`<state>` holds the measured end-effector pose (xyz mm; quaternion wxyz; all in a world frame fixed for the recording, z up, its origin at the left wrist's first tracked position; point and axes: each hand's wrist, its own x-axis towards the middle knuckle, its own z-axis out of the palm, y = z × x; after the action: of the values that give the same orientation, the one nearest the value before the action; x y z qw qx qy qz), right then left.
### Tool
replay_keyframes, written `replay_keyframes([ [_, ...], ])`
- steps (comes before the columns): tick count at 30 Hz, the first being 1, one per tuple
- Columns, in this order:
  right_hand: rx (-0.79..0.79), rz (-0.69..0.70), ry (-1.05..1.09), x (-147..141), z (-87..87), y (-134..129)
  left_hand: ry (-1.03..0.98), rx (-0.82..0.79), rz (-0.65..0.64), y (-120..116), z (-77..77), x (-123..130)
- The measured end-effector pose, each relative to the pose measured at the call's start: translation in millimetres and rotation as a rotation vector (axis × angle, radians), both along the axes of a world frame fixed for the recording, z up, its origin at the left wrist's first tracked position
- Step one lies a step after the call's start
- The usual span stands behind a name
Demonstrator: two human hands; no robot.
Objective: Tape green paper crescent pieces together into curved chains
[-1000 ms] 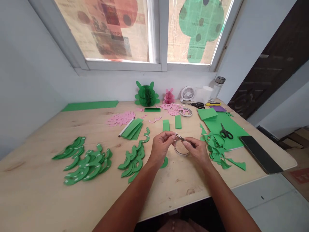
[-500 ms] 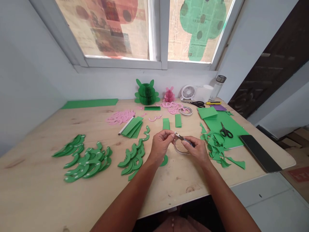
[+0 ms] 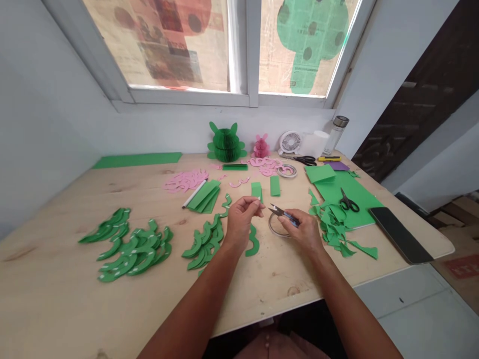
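Note:
My right hand (image 3: 305,228) is closed round a pair of thread snips (image 3: 283,213), their dark blades apart and pointing left, with a small white bit at the blades. Just left of the blades, my left hand (image 3: 241,217) is closed in a pinch; a tiny white piece shows at its fingertips, too small to name surely. Beneath the snips lies a roll of white tape (image 3: 277,230). A wavy green paper cut-out (image 3: 253,244) rests by my left wrist. Further left is a pile of similar green cut-outs (image 3: 204,244), partly behind my forearm.
More green cut-outs with white marks (image 3: 138,252) lie left. Green scraps (image 3: 335,227), black scissors (image 3: 349,200) and a phone (image 3: 400,234) are at right. Behind stand a green paper figure (image 3: 225,144), a pink one (image 3: 261,146), a fan (image 3: 290,142) and a bottle (image 3: 336,135).
My hands have moved apart: the left has shifted left, away from the snips. The snips' blades have opened, and more of the green cut-out by my left wrist shows.

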<state>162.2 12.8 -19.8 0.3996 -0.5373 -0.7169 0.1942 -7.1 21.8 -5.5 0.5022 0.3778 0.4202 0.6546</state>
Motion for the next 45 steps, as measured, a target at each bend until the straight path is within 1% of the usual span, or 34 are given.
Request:
replay_keyframes([
  [3,-0.012,-0.022,-0.128,0.2,-2.3,0.4,0.025,0.000,0.045,1.9,0.0,-3.0],
  [6,-0.006,-0.061,-0.306,-0.9,-2.1,-0.9,0.037,-0.005,0.068,3.5,-0.5,-4.7],
  [9,0.013,-0.101,-0.468,-3.5,-1.1,-3.0,0.031,-0.009,0.077,4.4,-1.3,-5.3],
  [12,0.018,-0.109,-0.567,-6.6,-0.5,-4.8,0.025,-0.016,0.076,4.7,-2.0,-5.4],
  [20,0.033,-0.110,-0.694,-9.2,-0.5,-6.1,0.024,-0.030,0.055,3.5,-2.7,-3.8],
  [29,0.021,-0.116,-0.713,-8.2,-0.4,-7.2,0.064,-0.012,0.042,2.7,-1.5,-4.9],
  [32,0.025,-0.128,-0.680,-7.3,-0.9,-7.3,0.077,-0.018,0.050,3.2,-0.2,-5.1],
  [35,0.054,-0.178,-0.595,-5.4,-1.6,-5.9,0.079,-0.018,0.050,3.0,3.1,-3.3],
  [37,0.063,-0.199,-0.494,-3.5,-2.5,-3.4,0.081,-0.021,0.035,1.2,6.5,-1.2],
  [39,0.047,-0.189,-0.347,-1.2,-3.9,0.0,0.097,-0.030,-0.001,-2.9,10.0,0.0],
  [42,-0.025,-0.112,-0.070,1.6,-5.2,4.8,0.162,-0.050,-0.083,-13.4,13.6,-2.4],
  [45,-0.154,0.054,0.193,1.9,-2.2,6.2,0.243,-0.074,-0.152,-25.8,13.8,-10.2],
])
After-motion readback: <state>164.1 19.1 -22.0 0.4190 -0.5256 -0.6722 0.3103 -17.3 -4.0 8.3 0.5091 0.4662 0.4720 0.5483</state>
